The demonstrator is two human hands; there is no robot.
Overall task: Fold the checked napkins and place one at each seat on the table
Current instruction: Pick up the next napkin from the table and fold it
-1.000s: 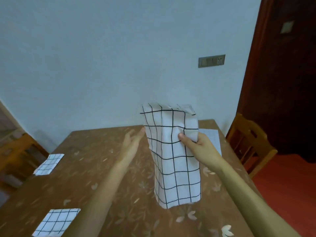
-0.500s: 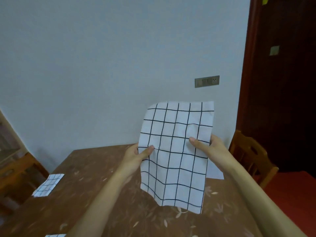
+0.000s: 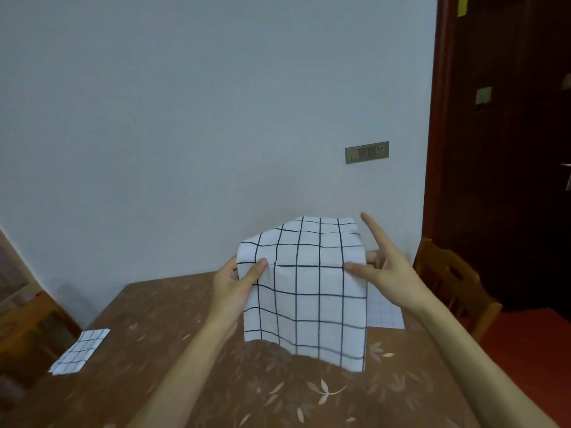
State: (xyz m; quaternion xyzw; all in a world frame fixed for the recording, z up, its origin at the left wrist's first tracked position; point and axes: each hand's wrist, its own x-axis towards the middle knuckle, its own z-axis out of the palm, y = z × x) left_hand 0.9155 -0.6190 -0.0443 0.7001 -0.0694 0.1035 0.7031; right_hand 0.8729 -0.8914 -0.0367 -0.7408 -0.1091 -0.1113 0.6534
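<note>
Above the brown, leaf-patterned worktop (image 3: 278, 393), between the two hands, hangs the checked napkin (image 3: 309, 291), white with a black grid. The left hand (image 3: 233, 284) has a closed grip on the cloth's left edge, thumb pressed on the near face and fingers curled behind it. The right hand (image 3: 387, 271) has a pinching grip on the right edge at the same height: the thumb lies on the near face, at least one finger shows behind the cloth, and the forefinger sticks up free, clear of the fabric. Above the line of the two grips the napkin's upper part bulges and tips away from the person; below it the cloth hangs down flat. Whether its bottom edge touches the worktop cannot be told. Just beyond and below the right grip a pale sheet with a faint grid (image 3: 386, 313) lies flat on the worktop, partly hidden by the held napkin. Well off to the left of the left grip, a folded napkin (image 3: 81, 350) lies at the worktop's edge, beside a wooden chair (image 3: 27, 322). Another wooden chair (image 3: 454, 282) stands to the right of the right grip.
</note>
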